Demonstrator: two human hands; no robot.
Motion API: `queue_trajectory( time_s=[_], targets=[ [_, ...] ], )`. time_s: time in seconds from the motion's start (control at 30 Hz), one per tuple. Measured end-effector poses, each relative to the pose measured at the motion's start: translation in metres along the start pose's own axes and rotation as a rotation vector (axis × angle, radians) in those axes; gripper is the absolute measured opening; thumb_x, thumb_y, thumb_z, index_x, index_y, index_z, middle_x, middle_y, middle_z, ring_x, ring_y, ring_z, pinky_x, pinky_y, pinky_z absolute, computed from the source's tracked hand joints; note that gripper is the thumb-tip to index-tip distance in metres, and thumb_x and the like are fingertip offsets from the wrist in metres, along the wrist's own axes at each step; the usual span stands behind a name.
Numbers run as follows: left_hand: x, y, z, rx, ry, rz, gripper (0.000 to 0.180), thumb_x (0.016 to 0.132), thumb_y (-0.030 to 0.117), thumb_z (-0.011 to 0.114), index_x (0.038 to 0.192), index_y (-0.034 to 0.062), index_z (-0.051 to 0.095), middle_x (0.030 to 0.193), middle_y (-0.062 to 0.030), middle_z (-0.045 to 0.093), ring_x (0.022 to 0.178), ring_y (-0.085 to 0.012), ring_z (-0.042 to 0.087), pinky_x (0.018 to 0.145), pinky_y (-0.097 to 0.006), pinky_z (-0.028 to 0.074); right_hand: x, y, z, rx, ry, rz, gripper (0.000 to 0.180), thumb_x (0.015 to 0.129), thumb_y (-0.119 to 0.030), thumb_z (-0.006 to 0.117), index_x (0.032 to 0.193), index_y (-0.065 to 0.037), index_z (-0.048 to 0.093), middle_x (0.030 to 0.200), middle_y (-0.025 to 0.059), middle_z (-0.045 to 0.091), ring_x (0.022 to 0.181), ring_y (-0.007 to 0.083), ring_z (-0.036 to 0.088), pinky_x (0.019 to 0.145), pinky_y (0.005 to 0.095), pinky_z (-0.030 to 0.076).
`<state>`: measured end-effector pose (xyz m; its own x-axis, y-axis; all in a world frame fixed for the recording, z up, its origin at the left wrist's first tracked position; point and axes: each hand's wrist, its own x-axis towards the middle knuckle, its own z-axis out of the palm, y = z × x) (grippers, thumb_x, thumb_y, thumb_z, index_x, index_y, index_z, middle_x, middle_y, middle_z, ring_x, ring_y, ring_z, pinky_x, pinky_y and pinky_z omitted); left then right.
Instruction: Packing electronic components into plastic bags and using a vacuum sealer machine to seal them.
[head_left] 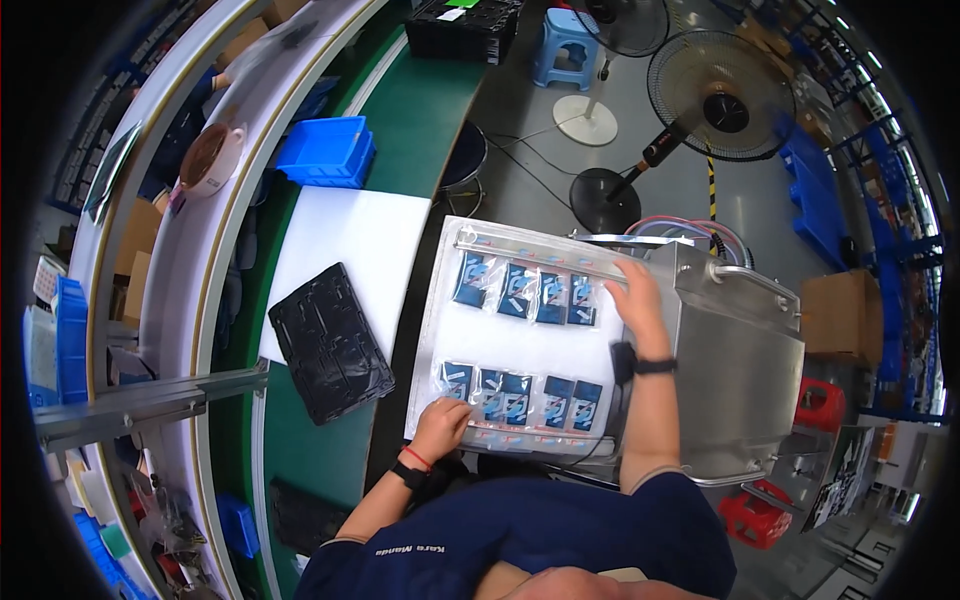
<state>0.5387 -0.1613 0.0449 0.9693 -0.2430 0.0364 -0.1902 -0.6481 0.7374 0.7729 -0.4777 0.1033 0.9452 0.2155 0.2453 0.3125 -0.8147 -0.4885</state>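
Observation:
Two rows of clear plastic bags with flat dark blue items inside lie on the white bed [510,342] of a steel machine. My left hand [440,430] is at the near row's left end, fingers closed at the lower edge of the leftmost bag [457,378]. At the far right, my right hand [640,297] reaches over the bed's edge with fingers stretched out, beside the far row's last bag [581,300]. Metal strips run along the far and near sides of the bed, across the bags' ends; the far strip [540,252] shows more plainly.
To the left, a black plastic tray [332,343] lies partly on a white sheet [350,235] on the green bench. A blue bin [327,152] stands beyond it. The steel lid [740,360] is on the right. Fans [724,108], cables and stools [567,48] stand on the floor.

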Motion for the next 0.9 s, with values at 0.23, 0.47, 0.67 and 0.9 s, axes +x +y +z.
queue_trajectory(
  time_s=[0.23,0.47,0.67,0.9],
  targets=[
    [-0.001,-0.028,-0.022,0.506,0.254,-0.308,0.054,0.072,0.024,0.066,0.121,0.0091,0.049,0.132,-0.0219,0.035,0.123,-0.0411,0.031,0.097,-0.051,0.028,-0.171,-0.046,-0.143,-0.250,-0.151,0.295,0.023,0.075,-0.016,0.065,0.090,0.000,0.058,0.084,0.0166,0.059,0.081,0.0357,0.055,0.071,0.0407,0.044],
    [-0.043,-0.082,-0.055,0.692,0.211,-0.592,0.070,0.076,0.043,0.061,0.137,0.0208,0.034,0.144,-0.0206,0.017,0.131,-0.0434,0.017,0.099,-0.063,0.016,-0.304,0.027,-0.175,-0.720,-0.381,0.361,0.041,0.085,-0.036,0.052,0.066,-0.001,0.062,0.069,0.0185,0.060,0.075,0.0371,0.057,0.065,0.0436,0.043],
    [-0.057,-0.098,-0.073,0.602,0.214,-0.529,0.067,0.078,0.045,0.060,0.136,0.0218,0.036,0.145,-0.0196,0.016,0.132,-0.0428,0.014,0.101,-0.063,0.010,-0.297,0.017,-0.178,-0.717,-0.404,0.489,0.053,0.086,-0.041,0.046,0.058,0.000,0.064,0.060,0.0234,0.056,0.058,0.0419,0.056,0.058,0.0490,0.044],
    [-0.085,-0.119,-0.077,0.579,0.291,-0.491,0.066,0.078,0.042,0.061,0.135,0.0209,0.037,0.144,-0.0205,0.018,0.133,-0.0385,0.015,0.104,-0.057,0.010,-0.259,-0.079,-0.191,-0.710,-0.405,0.372,0.049,0.086,-0.037,0.046,0.056,-0.002,0.064,0.057,0.0216,0.056,0.056,0.0401,0.056,0.056,0.0466,0.045]
  ],
)
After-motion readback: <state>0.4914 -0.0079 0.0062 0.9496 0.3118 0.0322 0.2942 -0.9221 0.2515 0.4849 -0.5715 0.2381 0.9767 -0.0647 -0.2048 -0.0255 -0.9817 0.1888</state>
